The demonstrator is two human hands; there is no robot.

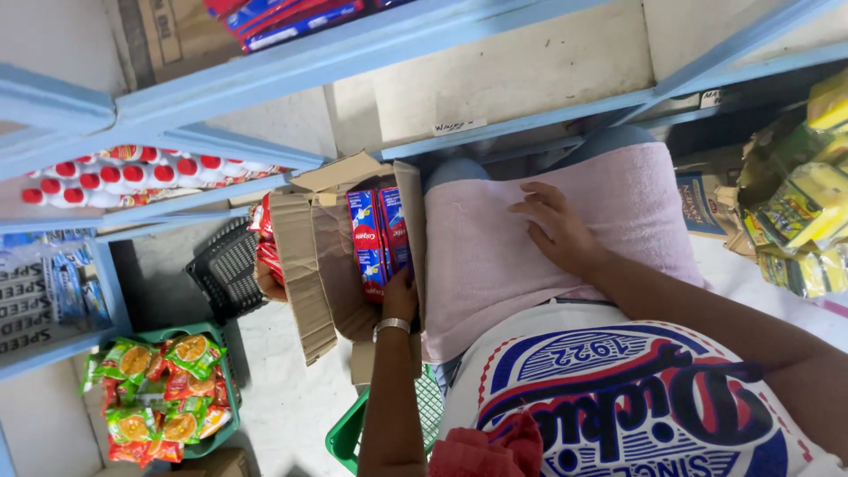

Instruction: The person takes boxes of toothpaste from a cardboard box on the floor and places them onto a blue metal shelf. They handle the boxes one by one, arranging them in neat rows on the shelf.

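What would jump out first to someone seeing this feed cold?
Likely the pink towel spread over the person's lap at centre, with the right hand lying flat on it. Just left of it, the left hand reaches into an open cardboard box holding red-and-blue cartons. At lower left, a green basket is packed with bright snack packets.

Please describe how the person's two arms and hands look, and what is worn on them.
Both forearms are bare, with no sleeves in view and no gloves. The left hand has a silver metal bracelet at the wrist. The right hand wears nothing visible: no ring, no watch.
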